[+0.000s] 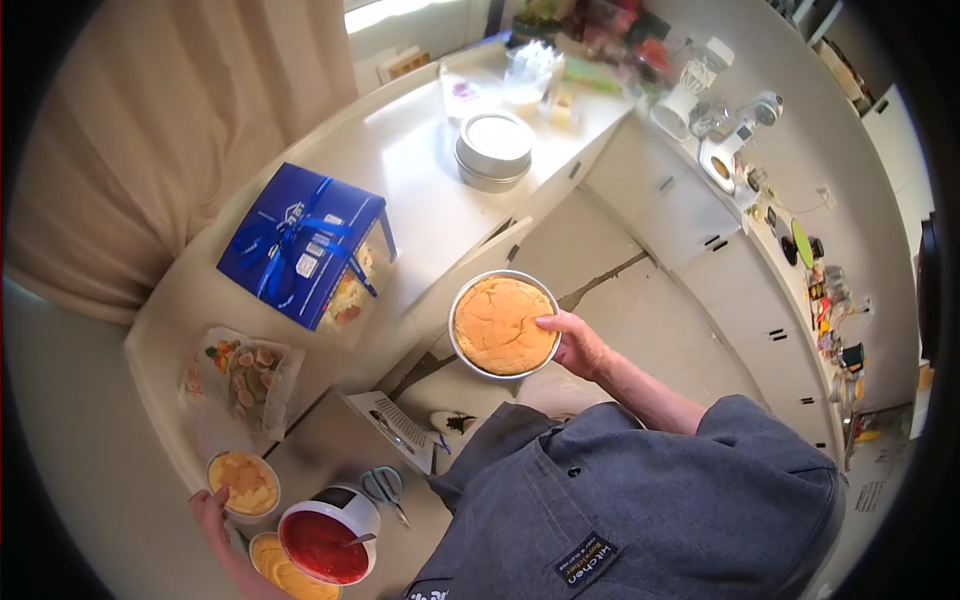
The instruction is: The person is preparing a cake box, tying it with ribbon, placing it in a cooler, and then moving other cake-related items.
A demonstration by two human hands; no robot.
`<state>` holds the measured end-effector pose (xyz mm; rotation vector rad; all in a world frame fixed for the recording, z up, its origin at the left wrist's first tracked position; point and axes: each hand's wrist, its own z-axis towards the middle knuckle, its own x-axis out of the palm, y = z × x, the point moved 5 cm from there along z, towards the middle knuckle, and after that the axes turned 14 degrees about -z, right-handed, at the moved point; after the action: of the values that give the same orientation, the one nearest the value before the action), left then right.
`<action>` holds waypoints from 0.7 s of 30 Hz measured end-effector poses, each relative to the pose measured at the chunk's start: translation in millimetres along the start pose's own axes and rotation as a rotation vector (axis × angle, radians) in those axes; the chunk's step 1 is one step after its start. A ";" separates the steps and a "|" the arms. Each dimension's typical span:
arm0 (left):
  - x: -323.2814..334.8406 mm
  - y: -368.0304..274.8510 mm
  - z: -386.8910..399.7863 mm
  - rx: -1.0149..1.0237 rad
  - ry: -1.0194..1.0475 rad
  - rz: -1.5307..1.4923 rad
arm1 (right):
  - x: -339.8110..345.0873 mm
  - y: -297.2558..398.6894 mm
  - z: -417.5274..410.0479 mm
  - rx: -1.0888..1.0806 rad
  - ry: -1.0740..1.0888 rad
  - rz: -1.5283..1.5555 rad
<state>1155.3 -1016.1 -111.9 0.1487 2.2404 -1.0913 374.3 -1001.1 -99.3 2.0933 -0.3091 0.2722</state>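
My right hand (576, 345) holds a round metal pan with a golden, cracked-top sponge cake (506, 325), thumb over its rim. At the lower left, my left hand (210, 510) grips the edge of a second cake in a round pan (244, 484). A third cake (289, 566) lies below it, partly covered by my left forearm. Beside them stands a white tub of red filling (328, 545) with a utensil in it. Teal-handled scissors (384, 491) lie to the right of the tub.
A blue cake box with a ribbon (300, 240) and a plastic bag of food (251, 379) stand on the white counter (420, 150). Stacked round tins (493, 150) are farther along. Stand mixers (739, 142) line the right counter. An open drawer front or rack (394, 431) is near my apron.
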 end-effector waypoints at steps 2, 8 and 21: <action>-19.8 -46.1 -38.3 0.031 -0.160 -0.300 | -12.6 6.0 -3.4 -0.029 -0.045 0.007; 16.2 -206.6 -148.3 0.244 0.038 -0.744 | -68.6 19.0 10.4 -0.060 0.000 0.107; 483.4 -365.1 -219.7 0.079 0.752 -1.012 | -290.5 69.7 34.0 -0.122 -0.265 0.348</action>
<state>532.7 -1171.0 -50.8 -0.7471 3.0285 -1.8557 80.0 -1033.2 -152.0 1.9479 -0.8321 0.1745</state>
